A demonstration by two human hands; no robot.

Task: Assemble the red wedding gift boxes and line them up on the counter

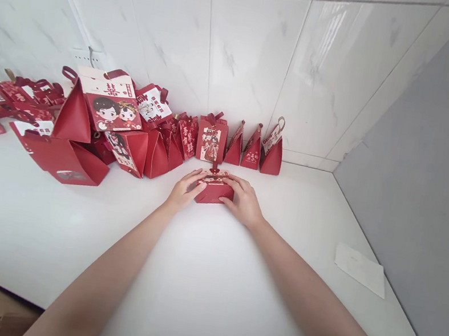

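The box (213, 188) lies on the table (202, 291), near its far side. The left hand (184, 190) clasps its 9 o'clock end and the right hand (245, 199) its 3 o'clock end; the fingers of both curl over the top.

Risks:
- The box looks like thin card. An uneven squeeze would likely crease a flap.
- A push toward 12 o'clock could knock the row (253, 150), which stands near.
- A sweep toward 10 o'clock could topple the pile (97, 122), which leans loosely.

Clearance:
- Open table from 4 to 8 o'clock, up to the near edge.
- The paper (361, 269) lies well apart at 4 o'clock.
- Walls close off 12 and 3 o'clock.
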